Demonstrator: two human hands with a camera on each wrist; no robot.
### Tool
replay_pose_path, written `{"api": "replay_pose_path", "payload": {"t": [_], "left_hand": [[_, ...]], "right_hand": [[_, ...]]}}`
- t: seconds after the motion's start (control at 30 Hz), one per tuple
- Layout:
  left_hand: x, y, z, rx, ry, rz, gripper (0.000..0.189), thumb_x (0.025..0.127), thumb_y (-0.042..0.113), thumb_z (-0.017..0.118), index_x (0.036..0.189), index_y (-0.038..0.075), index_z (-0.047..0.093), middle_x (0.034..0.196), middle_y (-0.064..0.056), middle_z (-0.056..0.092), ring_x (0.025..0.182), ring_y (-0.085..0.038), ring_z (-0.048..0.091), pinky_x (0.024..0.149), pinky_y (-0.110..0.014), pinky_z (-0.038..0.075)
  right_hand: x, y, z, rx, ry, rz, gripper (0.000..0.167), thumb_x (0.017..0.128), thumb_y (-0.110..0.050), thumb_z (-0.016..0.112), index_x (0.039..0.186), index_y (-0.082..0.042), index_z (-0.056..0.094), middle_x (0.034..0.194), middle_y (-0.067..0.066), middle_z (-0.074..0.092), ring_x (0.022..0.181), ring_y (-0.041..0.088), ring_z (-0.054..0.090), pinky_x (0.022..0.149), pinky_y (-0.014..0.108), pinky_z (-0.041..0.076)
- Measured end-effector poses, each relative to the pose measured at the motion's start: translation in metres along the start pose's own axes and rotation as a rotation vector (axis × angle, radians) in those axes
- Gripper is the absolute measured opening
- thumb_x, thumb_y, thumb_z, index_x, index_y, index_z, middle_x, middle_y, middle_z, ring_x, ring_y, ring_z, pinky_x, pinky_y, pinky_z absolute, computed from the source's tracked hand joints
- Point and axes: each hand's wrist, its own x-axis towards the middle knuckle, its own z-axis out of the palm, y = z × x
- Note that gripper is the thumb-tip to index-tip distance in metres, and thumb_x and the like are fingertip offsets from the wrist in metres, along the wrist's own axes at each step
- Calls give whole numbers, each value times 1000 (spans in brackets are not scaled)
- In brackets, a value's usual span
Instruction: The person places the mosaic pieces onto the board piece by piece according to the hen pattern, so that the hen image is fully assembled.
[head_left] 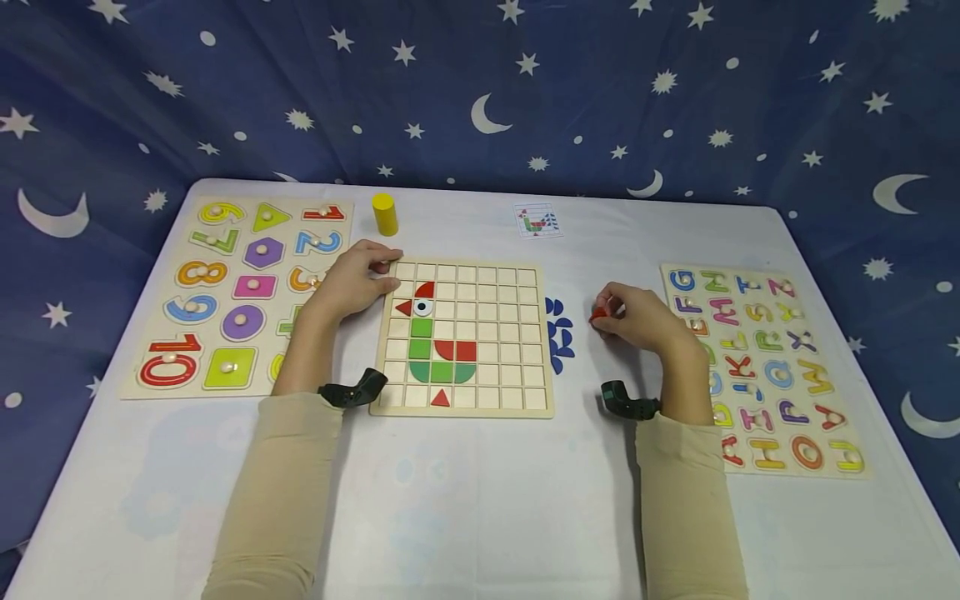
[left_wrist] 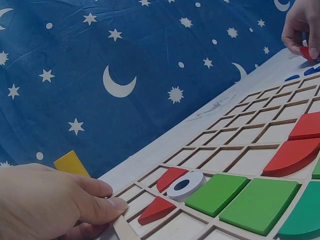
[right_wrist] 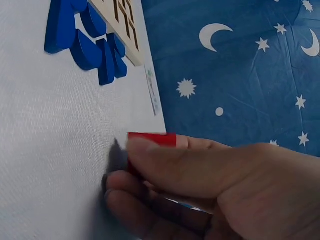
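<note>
A square wooden grid board (head_left: 510, 412) carries red, green and white pieces laid out in a bird-like shape, with a round eye piece (head_left: 423, 307) near its top left. My left hand (head_left: 356, 279) grips the board at its upper left corner, the thumb on the rim in the left wrist view. To the right of the board, my right hand (head_left: 637, 317) pinches a small red piece (right_wrist: 155, 139) between thumb and fingers, just above the cloth. Its full outline is hidden by the fingers. Several blue petal-like pieces (head_left: 558, 342) lie between the board and this hand.
A number-and-shape puzzle board (head_left: 217, 333) lies under the left forearm's side, and a letter puzzle board (head_left: 765, 392) is beside the right forearm. Behind the grid board stand a yellow cylinder (head_left: 385, 215) and a small picture card (head_left: 537, 221). A starry blue cloth (head_left: 450, 83) hangs behind.
</note>
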Motion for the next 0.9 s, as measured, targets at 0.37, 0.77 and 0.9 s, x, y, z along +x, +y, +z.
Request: {"api": "replay_pose_path", "payload": {"t": [0.37,0.77,0.9], "left_hand": [[1,-1,0,17,3,9,47,91,11,62,137,12,52,125,-6,46,109,-23,43,102,-41,36],[1,-1,0,8,2,8,47,91,11,63,137,12,52,124,-6,46,109,-23,42,102,-41,35],[0,0,0,3,0,4,48,91,10,62,137,12,52,124,-6,46,109,-23,42,102,-41,35]], "right_hand": [[2,-25,5,76,32,-129,12,90,-14,63,102,-12,65,100,8,65,90,24,59,80,36,52],[4,-76,37,188,-74,-359,6,82,-16,75,84,-14,70,80,-3,72,72,13,66,67,25,50],[4,-90,49,159,-86,-385,5,81,-17,75,82,-16,70,77,-5,71,69,11,61,63,26,46]]}}
